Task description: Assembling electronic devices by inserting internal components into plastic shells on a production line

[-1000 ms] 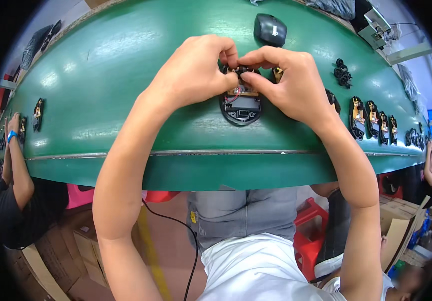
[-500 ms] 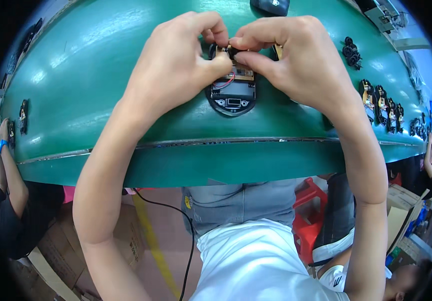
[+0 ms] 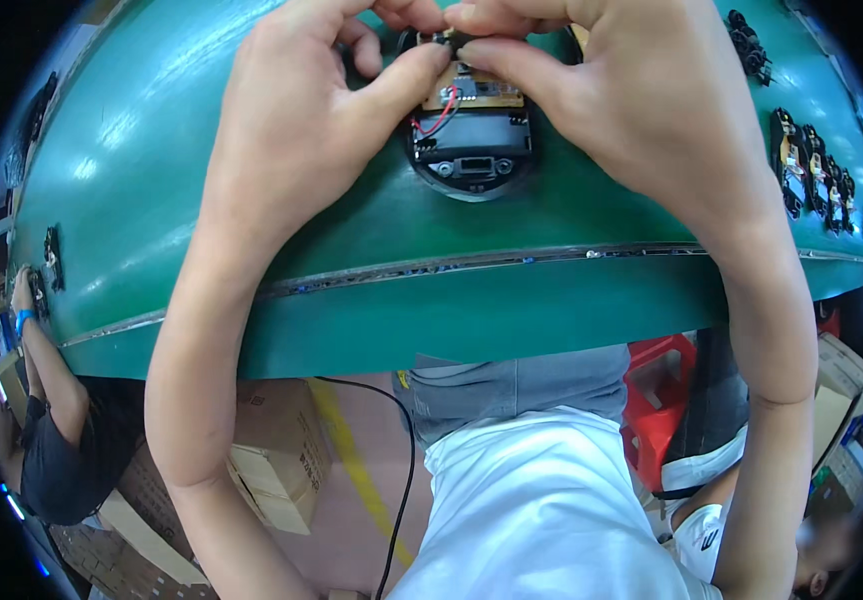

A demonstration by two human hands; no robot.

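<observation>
An opened computer mouse (image 3: 470, 165) lies on the green table, its top cover off. Its black base shows a brown circuit board (image 3: 496, 93), a thin red wire and a battery bay toward me. At the far end of the board, my left hand (image 3: 296, 120) and my right hand (image 3: 651, 95) meet with thumbs and fingertips pinched. A small dark part (image 3: 448, 42) shows between the two thumbs; its kind is mostly hidden by the fingers. Both hands are closed at the mouse's front, with the upper fingertips nearly touching.
Several opened mouse bases (image 3: 789, 165) stand in a row at the right, with black parts (image 3: 748, 48) beyond. At far left another person's hand (image 3: 23, 292) is near another dark assembly (image 3: 53, 258). The table's metal-trimmed edge (image 3: 471, 264) runs before me; a red stool (image 3: 656, 420) stands below.
The view has shifted, so the mouse and both hands sit higher in the picture. A black mouse at the top has left view. Both hands stay pinched at the opened mouse's front end.
</observation>
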